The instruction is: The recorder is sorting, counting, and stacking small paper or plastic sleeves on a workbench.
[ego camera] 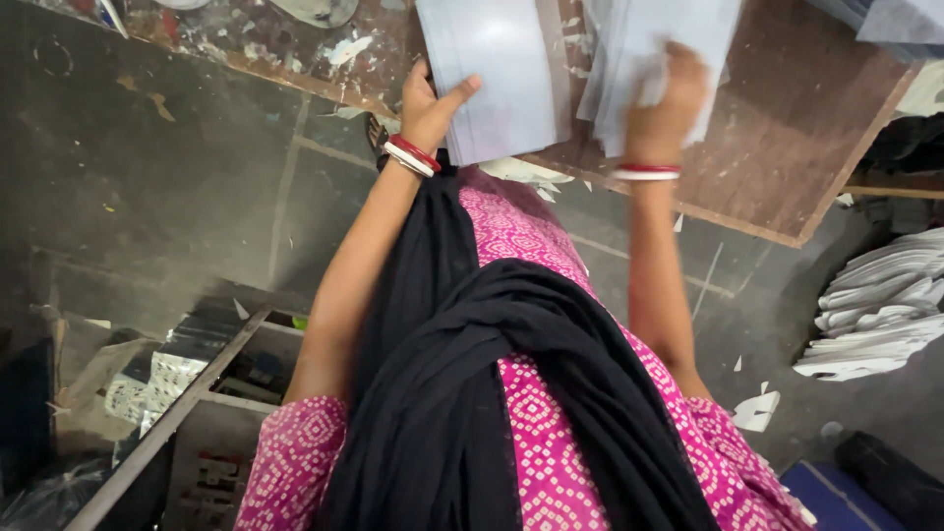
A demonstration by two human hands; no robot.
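1. L hand [430, 106] grips the near edge of a pale grey-blue sheet stack [497, 74]; thumb on top, fingers hidden under the stack. Closed on it, firm hold by the look.
2. R hand [666, 103] rests on a second, looser pile of pale sheets [644, 49]; fingers curled into the paper, a crumpled bit showing at the knuckles. Whether it pinches one sheet or several: cannot tell.
3. Key relation: both piles lie on the worktable [787, 138], straight ahead of the hands, away from the body. Long axis of the L stack runs away from the person, toward the top of view. L hand sits at its near-left corner; R hand is well onto its own pile. The two piles lie just beside each other, narrow gap btwn them.
4. Wrists: red and white bangles on each.
5. Table top: brown board, worn, spattered w/ white paint or glue and paper scraps toward the L end.
6. Surrounds: heap of white folded sheets [875, 315] on the floor at R, well apart from the hands. Paper offcuts scattered on the dark floor.
7. Lower L: metal-framed rack [167, 413] w/ patterned packets inside; detail too dim to read
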